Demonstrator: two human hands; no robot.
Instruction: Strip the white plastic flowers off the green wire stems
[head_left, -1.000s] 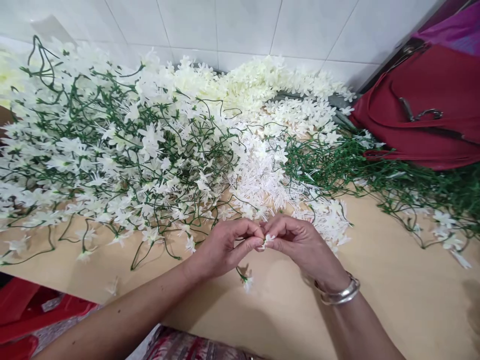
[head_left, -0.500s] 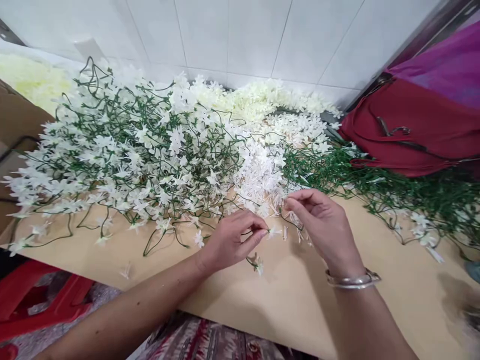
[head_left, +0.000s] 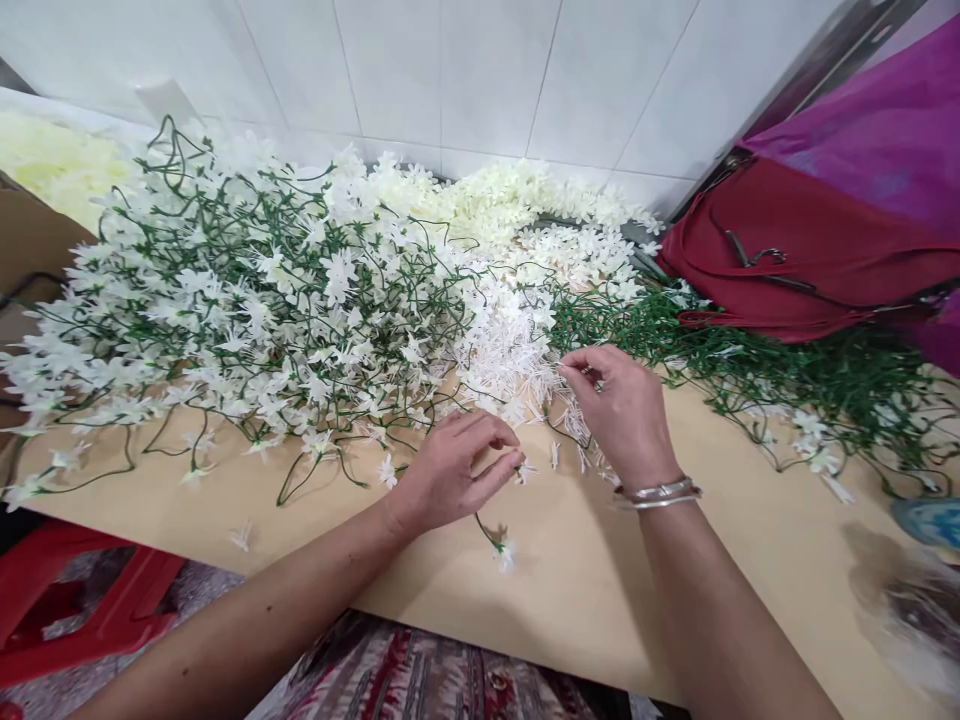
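Note:
My left hand point(head_left: 461, 462) is closed in a pinch on an artificial flower stem point(head_left: 487, 533). One white blossom point(head_left: 525, 470) shows at its fingertips, and another white flower point(head_left: 505, 556) hangs from the green stem's lower end. To the right, my right hand point(head_left: 621, 405) has thumb and forefinger pressed together at the edge of a heap of small white pieces point(head_left: 501, 345). Whatever those fingertips hold is too small to tell. A few loose white bits point(head_left: 555, 455) lie on the table between the hands.
A large pile of white flowers on green stems point(head_left: 277, 300) fills the left. Cream petals point(head_left: 510, 200) lie along the tiled wall point(head_left: 487, 70). Bare green stems point(head_left: 810, 375) spread at right, below a red bag point(head_left: 810, 240). A red stool point(head_left: 90, 600) stands below the table edge point(head_left: 187, 535).
The view has shifted slightly. My left thumb and forefinger have parted a little at the blossom, and the dangling flower hangs lower. My right hand stays pinched near the white heap.

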